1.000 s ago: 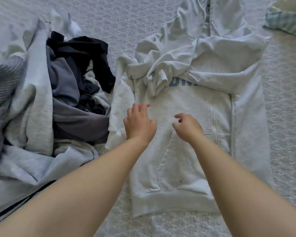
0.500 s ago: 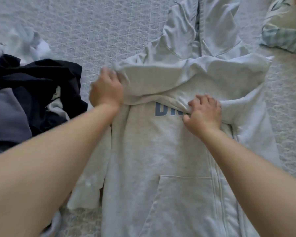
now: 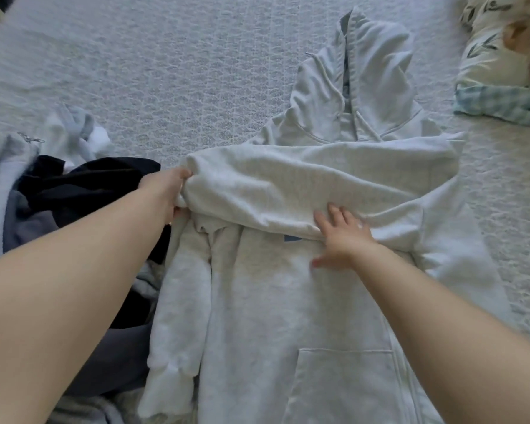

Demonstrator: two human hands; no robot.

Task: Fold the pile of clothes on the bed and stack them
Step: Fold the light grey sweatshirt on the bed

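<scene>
We see the hoodie [image 3: 288, 316] flat on the bed [image 3: 166, 71], open quilt beyond its hood (clothes pile [image 3: 83, 185] crowds its left edge). Left hand [image 3: 166, 194] pinches the folded sleeve's end; right hand [image 3: 340, 240] presses it, fingers spread

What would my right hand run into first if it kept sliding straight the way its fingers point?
The right hand lies flat, fingers aimed up the bed. It already touches the folded sleeve lying across the hoodie; further on would likely come the hood, though depth is unclear.

Soft, even daylight — faint shadows, no glare — with wide-angle stretching at edges and slight overall softness.
</scene>
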